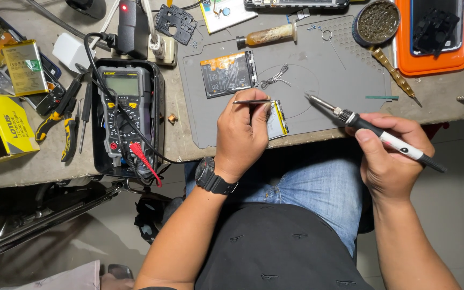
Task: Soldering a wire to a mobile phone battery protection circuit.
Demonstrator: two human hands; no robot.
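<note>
Soldering iron (374,133), black-handled with a white band and a bare metal tip, is held closed in the right grip (390,156) above the grey mat (328,70). Tweezers (251,102) are pinched in the left grip (241,134) over a small silver battery (278,119) at the surface edge. Farther off, a second flat battery (227,73) is laid on the mat.

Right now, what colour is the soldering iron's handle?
White with a black grip, head view.

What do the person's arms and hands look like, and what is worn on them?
Both forearms are bare, with no sleeves showing and no gloves. The left hand has a black wristwatch with a chunky case and a dark strap around the wrist. The right hand has nothing on its wrist, and no rings can be seen on either hand.
</note>
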